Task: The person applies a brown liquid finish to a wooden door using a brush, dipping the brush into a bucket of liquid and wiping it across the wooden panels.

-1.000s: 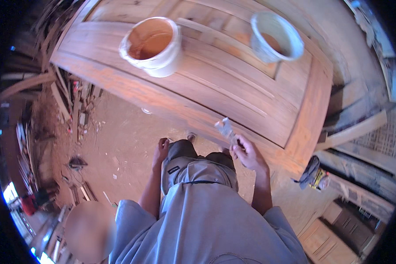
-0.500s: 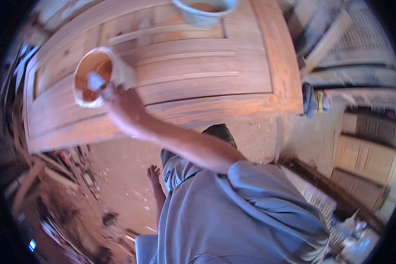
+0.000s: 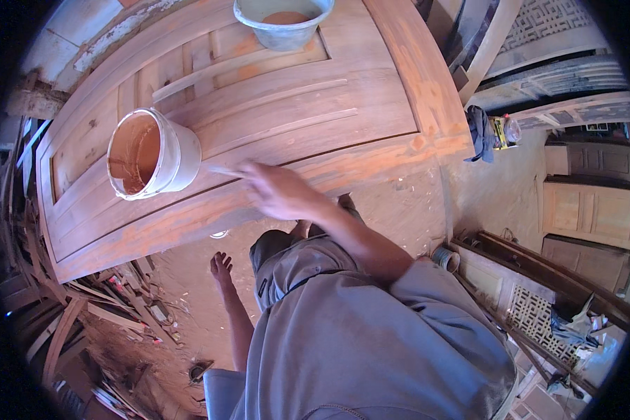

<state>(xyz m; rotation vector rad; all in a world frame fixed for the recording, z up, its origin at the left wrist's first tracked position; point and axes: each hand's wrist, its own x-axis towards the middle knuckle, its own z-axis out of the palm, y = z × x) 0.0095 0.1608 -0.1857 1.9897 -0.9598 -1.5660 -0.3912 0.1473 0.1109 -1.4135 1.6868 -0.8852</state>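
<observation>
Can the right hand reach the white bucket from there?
Probably yes: the right hand is just right of the white bucket, with only the blurred tool it holds showing between them.

White bucket (image 3: 180,157) orange-brown inside, pale blue-grey basin (image 3: 285,36), reddish-brown panelled door (image 3: 280,115) streaked orange, grey shirt (image 3: 371,336)

Loose grey short-sleeved shirt (image 3: 371,329)

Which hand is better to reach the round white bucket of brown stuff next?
Probably the right hand: raised near the bucket, holding a thin, pale tool. The left hand hangs lower, away from the brown wooden door.
</observation>
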